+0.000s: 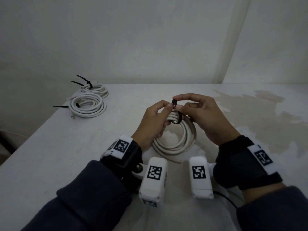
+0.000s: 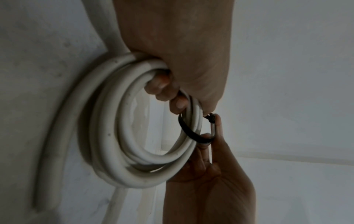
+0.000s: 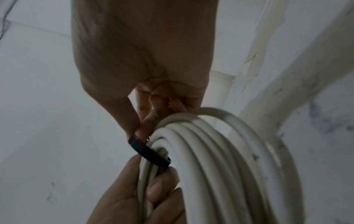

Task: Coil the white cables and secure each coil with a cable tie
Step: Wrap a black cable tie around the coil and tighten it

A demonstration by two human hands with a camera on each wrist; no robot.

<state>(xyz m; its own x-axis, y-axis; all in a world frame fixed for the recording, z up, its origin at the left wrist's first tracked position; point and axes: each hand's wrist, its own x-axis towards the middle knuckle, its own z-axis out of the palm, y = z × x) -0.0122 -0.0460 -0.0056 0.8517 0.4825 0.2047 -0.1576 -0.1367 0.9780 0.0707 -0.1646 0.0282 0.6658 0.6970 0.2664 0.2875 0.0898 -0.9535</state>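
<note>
A white cable coil (image 1: 180, 144) stands tilted on the table (image 1: 83, 147), its far side lifted in my hands. My left hand (image 1: 168, 105) curls its lower fingers round the coil's strands (image 2: 107, 121), while its thumb and forefinger meet at the head of a black cable tie (image 1: 177, 115). The tie (image 2: 189, 131) loops loosely round the bundle (image 3: 210, 166). My right hand (image 1: 177, 103) pinches the tie (image 3: 149, 151) at its head, from the right. The tie's tail end is hidden between the fingertips.
Two more white coils (image 1: 95, 89) (image 1: 88, 105), each with a black tie round it, lie at the table's far left corner by the edge. A wall rises right behind the table. Peeling stained patches (image 1: 250, 110) mark the table's right side.
</note>
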